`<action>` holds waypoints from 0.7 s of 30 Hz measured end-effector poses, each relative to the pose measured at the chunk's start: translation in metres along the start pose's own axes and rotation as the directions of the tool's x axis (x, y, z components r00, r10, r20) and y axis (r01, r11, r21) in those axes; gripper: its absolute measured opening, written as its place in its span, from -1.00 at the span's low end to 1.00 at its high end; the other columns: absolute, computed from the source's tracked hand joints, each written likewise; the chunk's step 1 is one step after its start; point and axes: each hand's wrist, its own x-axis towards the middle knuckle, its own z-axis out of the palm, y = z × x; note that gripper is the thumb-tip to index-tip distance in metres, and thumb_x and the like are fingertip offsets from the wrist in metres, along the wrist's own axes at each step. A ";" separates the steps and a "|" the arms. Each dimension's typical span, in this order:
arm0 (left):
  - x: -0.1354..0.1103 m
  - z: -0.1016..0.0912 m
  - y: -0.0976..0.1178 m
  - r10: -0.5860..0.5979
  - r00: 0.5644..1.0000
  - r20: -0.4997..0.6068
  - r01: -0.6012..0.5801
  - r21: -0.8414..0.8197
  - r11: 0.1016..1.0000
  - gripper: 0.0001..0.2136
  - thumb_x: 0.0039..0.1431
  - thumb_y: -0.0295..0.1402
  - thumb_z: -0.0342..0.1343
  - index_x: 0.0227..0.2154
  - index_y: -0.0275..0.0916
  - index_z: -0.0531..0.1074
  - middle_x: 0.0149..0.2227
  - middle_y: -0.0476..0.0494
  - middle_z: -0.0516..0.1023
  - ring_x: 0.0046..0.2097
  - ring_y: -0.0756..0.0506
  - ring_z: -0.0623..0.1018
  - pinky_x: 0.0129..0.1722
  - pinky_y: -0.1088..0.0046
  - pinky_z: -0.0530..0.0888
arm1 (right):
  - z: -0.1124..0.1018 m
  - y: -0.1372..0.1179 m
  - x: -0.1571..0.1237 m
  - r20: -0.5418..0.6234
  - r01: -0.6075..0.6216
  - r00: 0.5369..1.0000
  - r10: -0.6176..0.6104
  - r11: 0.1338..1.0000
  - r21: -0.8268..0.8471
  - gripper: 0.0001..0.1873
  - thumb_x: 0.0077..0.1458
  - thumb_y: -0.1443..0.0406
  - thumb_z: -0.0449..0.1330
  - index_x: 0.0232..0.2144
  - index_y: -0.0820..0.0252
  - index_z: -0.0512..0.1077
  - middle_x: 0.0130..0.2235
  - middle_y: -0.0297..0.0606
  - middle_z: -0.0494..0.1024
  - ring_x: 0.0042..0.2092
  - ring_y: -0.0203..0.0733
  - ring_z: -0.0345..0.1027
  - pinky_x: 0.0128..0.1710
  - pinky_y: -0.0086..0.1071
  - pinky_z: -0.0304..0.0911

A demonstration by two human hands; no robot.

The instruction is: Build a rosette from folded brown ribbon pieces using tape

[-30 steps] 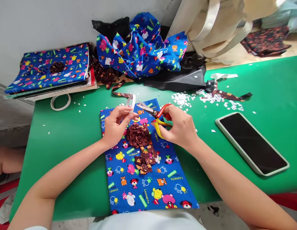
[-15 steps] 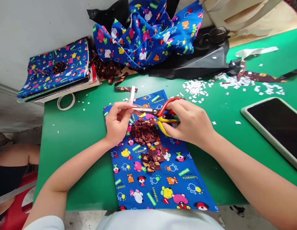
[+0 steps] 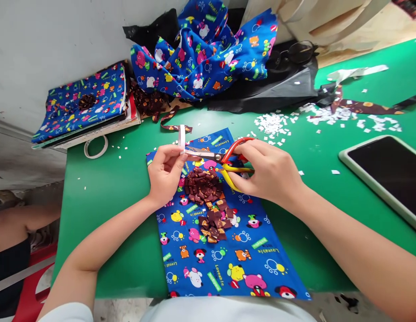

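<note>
A narrow white strip (image 3: 181, 137) stands up from the pinched fingertips of my left hand (image 3: 164, 174). My right hand (image 3: 268, 172) grips scissors (image 3: 224, 157) by their red and yellow handles. The blades point left, slightly apart, with their tips at my left fingertips. Under both hands lies a blue cartoon-print cloth (image 3: 241, 273). On it rest a pile of small dark brown cut pieces (image 3: 203, 184) and, nearer me, a looser heap of larger brown pieces (image 3: 216, 221). Behind the white strip, a curled brown patterned strip (image 3: 167, 121) lies on the green table.
Bunched blue cloth (image 3: 201, 62) and black sheeting (image 3: 268, 91) lie at the back. A tape roll (image 3: 95, 146) sits by a cloth-topped stack (image 3: 90, 105) at left. White paper bits (image 3: 271, 123) are scattered behind my right hand; a phone (image 3: 389, 170) lies at right. Another person's arm (image 3: 36, 218) shows at left.
The view has shifted slightly. The white strip now stands more upright at my left fingertips. Both hands keep nearly the same place, and the scissors remain by the left fingertips.
</note>
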 end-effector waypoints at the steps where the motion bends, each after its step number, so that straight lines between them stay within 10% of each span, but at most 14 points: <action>1: 0.000 0.000 0.000 0.014 1.000 0.007 -0.014 -0.009 1.000 -0.91 0.20 -0.35 0.19 -0.29 -0.15 0.38 -0.36 0.08 0.63 -0.33 0.03 0.68 -0.29 0.60 0.62 | -0.001 0.000 0.000 0.009 -0.004 1.000 0.004 1.000 -0.004 -0.80 0.05 0.17 0.13 -0.34 0.18 0.38 -0.42 -0.21 0.51 -0.42 -0.19 0.37 -0.48 -0.36 0.27; 21: 0.002 -0.003 -0.003 0.174 0.985 -0.010 -0.174 0.020 0.985 -0.89 0.19 -0.53 0.17 -0.28 -0.18 0.47 -0.34 0.09 0.61 -0.24 0.12 0.66 -0.22 0.75 0.58 | -0.006 0.002 0.004 0.090 0.067 0.993 -0.075 0.994 0.088 -0.82 0.09 0.24 0.10 -0.33 0.25 0.40 -0.41 -0.19 0.52 -0.46 -0.25 0.36 -0.53 -0.42 0.27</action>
